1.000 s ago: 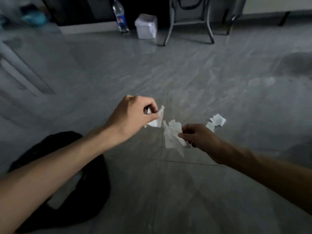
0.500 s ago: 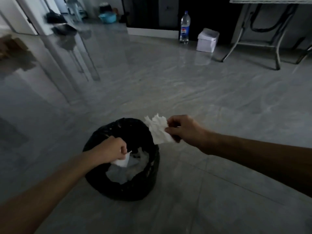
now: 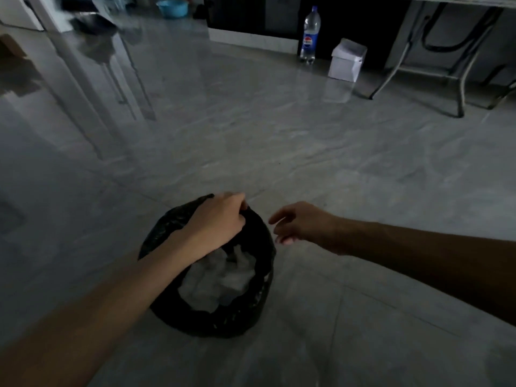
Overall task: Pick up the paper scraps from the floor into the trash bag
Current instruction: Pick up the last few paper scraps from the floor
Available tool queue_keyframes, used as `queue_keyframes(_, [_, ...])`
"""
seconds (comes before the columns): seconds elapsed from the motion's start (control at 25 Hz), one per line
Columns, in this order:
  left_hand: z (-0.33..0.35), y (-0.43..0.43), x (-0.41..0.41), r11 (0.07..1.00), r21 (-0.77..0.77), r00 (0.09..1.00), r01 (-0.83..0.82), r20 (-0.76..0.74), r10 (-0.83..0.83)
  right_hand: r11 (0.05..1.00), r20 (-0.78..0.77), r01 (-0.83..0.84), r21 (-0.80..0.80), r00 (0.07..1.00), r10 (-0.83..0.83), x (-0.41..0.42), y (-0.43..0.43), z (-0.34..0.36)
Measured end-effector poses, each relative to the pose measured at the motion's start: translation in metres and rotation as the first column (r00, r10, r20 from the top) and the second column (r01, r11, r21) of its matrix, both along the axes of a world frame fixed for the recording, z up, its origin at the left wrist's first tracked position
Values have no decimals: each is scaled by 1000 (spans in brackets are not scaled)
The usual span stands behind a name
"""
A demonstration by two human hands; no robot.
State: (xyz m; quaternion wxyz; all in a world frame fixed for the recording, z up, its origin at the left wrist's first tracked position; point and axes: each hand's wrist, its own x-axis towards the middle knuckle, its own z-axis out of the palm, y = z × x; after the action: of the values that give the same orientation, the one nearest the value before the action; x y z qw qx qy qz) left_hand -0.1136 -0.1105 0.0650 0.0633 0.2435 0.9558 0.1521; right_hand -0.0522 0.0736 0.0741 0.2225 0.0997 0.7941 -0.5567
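Trash bag [image 3: 259,289]: black, set on the floor in the lower centre of the frame, mouth upward and open. White paper scraps [image 3: 223,277] are seen heaped inside it; none can be made out on the visible floor [image 3: 307,163].

Left hand [image 3: 216,222]: reached in from the lower left, laid over the far rim of the bag at its upper edge. The fingers are curled down onto the black film and appear clenched on the rim; no paper is seen in this hand.

Right hand [image 3: 300,223]: extended from the right of the frame, held just beside the bag's upper right rim and apart from it. The fingers are loosely spread and nothing is grasped.

Governing relation: the bag mouth lies directly below the left hand and to the left of the right hand; the left is the nearer. The deposit is judged complete for both hands, and any further scraps must be sought outside this view.

Surroundings, upper frame: a plastic bottle [image 3: 310,34] with blue label, a small white box [image 3: 346,61] just to its right, metal table legs [image 3: 460,88] at upper right, a blue basin [image 3: 171,7] at upper left. All stand well apart from the bag; nothing is found obstructing either hand.
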Motion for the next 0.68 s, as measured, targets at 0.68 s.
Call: queue_keyframes(0.68, [-90, 312, 39, 832, -25, 792, 554, 325, -517, 699, -82, 312, 644, 936, -342, 152, 373, -168])
